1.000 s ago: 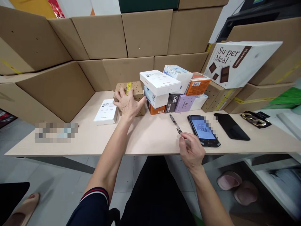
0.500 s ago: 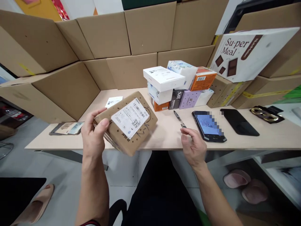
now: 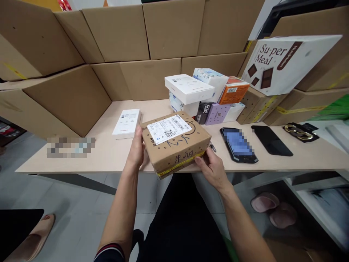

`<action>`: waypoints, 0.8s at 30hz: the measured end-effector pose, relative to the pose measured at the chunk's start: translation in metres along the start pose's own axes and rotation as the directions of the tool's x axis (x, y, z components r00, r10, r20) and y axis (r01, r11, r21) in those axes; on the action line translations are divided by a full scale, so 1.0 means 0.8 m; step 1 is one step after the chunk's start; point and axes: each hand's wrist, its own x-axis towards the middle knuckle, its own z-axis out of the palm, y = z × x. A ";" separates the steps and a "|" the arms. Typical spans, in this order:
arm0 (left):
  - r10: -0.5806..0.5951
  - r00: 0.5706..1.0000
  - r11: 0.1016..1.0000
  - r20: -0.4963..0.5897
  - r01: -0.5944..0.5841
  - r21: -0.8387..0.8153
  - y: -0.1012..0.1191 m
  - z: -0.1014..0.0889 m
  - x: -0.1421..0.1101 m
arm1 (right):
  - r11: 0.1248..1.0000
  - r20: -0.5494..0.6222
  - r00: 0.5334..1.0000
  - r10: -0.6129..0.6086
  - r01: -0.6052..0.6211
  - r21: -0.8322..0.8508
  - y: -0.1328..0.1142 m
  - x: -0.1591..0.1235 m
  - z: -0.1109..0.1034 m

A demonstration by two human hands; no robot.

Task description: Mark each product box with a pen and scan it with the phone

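A small brown cardboard box [image 3: 174, 145] with a white shipping label, handwriting and yellow tape is held in front of me, tilted, over the table's front edge. My left hand [image 3: 135, 151] grips its left side, with most fingers hidden behind it. At the lower right corner, my right hand [image 3: 213, 167] has its thumb on the near side and its other fingers partly out of sight. Just beyond that hand, part of a pen [image 3: 212, 147] shows. A flat white box [image 3: 127, 123] lies behind my left hand.
Several product boxes are stacked at the back, a white box [image 3: 188, 88] on top. A phone-like handheld device [image 3: 238, 145] and a black phone [image 3: 272, 140] lie at right, beside gold hoops [image 3: 297, 132]. Cardboard boxes [image 3: 152, 80] wall the back. At left, another person's slippered foot [image 3: 40, 236] shows.
The cardboard box has moved right and turned, so its handwritten, taped side faces me. My right hand, previously by the pen, has come onto the box. The view has shifted slightly.
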 end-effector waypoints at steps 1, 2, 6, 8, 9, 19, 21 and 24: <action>0.030 0.999 1.000 -0.034 -0.029 0.003 -0.008 -0.002 -0.003 | 1.000 -0.005 1.000 0.009 -0.009 -0.005 -0.001 0.000 0.001; 0.076 0.994 0.997 -0.077 -0.075 0.017 -0.016 -0.005 -0.008 | 1.000 -0.014 1.000 0.016 -0.016 -0.012 -0.002 0.000 0.002; 0.300 0.943 0.951 -0.142 -0.284 0.124 -0.049 -0.021 -0.045 | 0.999 -0.039 0.999 0.027 -0.028 -0.041 -0.003 -0.002 0.005; 0.354 0.935 0.927 0.013 -0.353 0.124 -0.059 -0.029 -0.064 | 0.999 -0.023 1.000 0.016 -0.017 -0.048 -0.003 -0.003 0.005; 0.348 0.932 0.922 0.100 -0.360 0.140 -0.061 -0.033 -0.071 | 0.998 -0.011 1.000 0.008 -0.008 -0.056 -0.003 -0.003 0.005; 0.262 0.963 0.953 0.069 -0.269 0.137 -0.038 -0.042 -0.072 | 0.988 0.077 0.994 -0.076 0.064 0.140 -0.024 0.002 -0.005; 0.248 0.969 0.963 -0.008 -0.246 0.108 -0.029 -0.041 -0.073 | 0.975 0.054 0.993 -0.103 0.090 0.204 -0.032 0.001 -0.006; 0.176 0.984 0.982 -0.032 -0.173 0.077 -0.012 -0.041 -0.073 | 0.958 0.045 0.985 -0.166 0.150 0.243 -0.040 0.001 -0.007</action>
